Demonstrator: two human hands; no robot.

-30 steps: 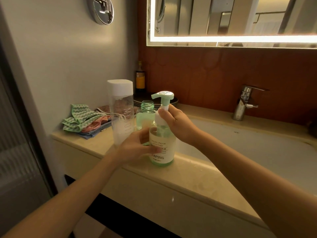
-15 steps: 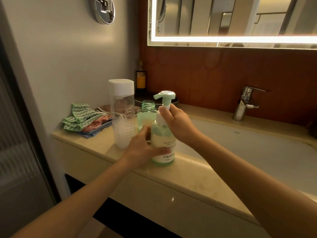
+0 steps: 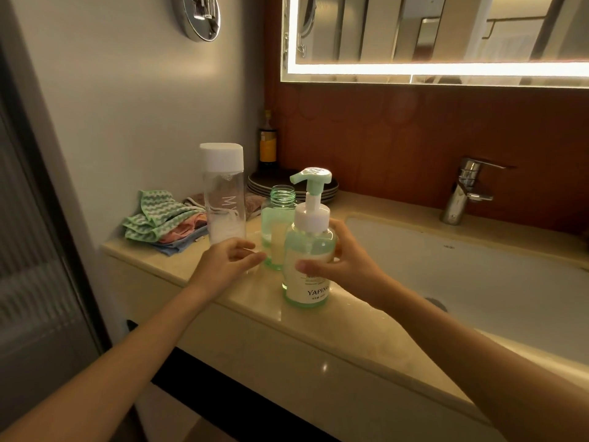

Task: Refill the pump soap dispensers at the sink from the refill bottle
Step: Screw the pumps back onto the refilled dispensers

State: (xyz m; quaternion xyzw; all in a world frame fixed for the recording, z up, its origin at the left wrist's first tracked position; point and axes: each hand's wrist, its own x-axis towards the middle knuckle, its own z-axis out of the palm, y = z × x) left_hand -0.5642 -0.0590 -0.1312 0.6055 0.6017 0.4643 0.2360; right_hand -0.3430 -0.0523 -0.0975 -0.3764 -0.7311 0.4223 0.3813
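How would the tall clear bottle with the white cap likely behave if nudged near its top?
The tall clear bottle is narrow for its height, so it probably tips easily. White liquid fills only its bottom, so it is likely light. Its smooth wall may feel slippery.

Bottles on the beige stone bench [image 3: 318, 342], four: one pale-green translucent pump dispenser [image 3: 310, 244] with white collar and mint pump head, one green translucent open-necked bottle [image 3: 278, 218] with no top, one tall clear bottle [image 3: 224, 193] with a white cap, one dark glass bottle [image 3: 267, 141] with a yellow label. One heap of cloths [image 3: 162, 218], three colours showing (green-and-white zigzag, pink, blue); one stack of dark round plates [image 3: 259, 186], number in it not countable. Fixtures, one each: chrome tap [image 3: 462, 193], white basin [image 3: 478, 282], lit-edged mirror [image 3: 446, 33], round chrome wall fitting [image 3: 200, 17].
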